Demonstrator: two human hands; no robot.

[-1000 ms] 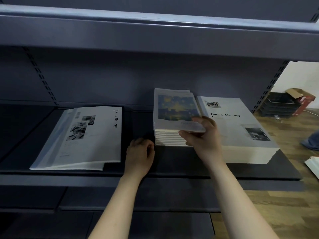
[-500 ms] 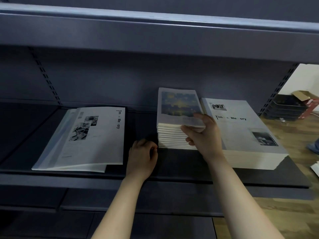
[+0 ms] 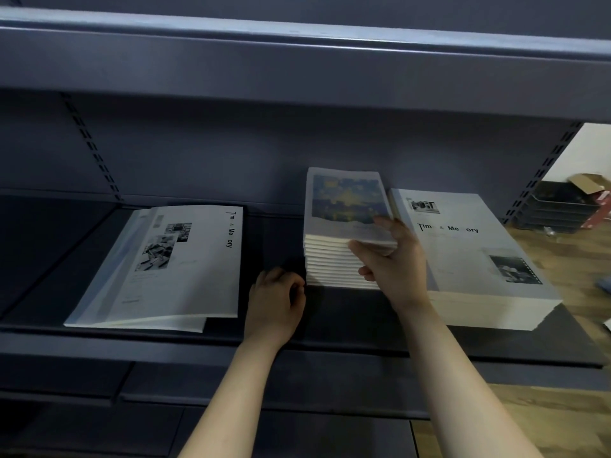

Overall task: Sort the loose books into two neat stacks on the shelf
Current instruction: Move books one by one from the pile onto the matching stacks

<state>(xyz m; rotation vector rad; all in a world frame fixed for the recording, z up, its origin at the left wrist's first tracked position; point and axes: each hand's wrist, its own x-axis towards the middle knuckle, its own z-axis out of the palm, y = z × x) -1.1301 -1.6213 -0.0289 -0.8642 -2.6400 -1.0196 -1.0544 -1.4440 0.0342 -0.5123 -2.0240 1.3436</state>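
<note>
Stacked trays (image 3: 555,209), perhaps cardboard box (image 3: 591,190).

two bare forearms enter from the bottom edge, no sleeves, watch, rings or gloves visible on either, left hand (image 3: 276,300) and right hand (image 3: 395,264) both bare with short nails as far as can be told, slim wrists, slight blur hides finer detail.

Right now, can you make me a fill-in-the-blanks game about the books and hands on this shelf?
1. The right hand grips the top book of the ____ stack.
2. The left hand rests on the ____.
3. The small stack stands ____ of the big stack.
4. The loose books lie ____ of both hands.

Missing words: small; shelf; left; left
</note>
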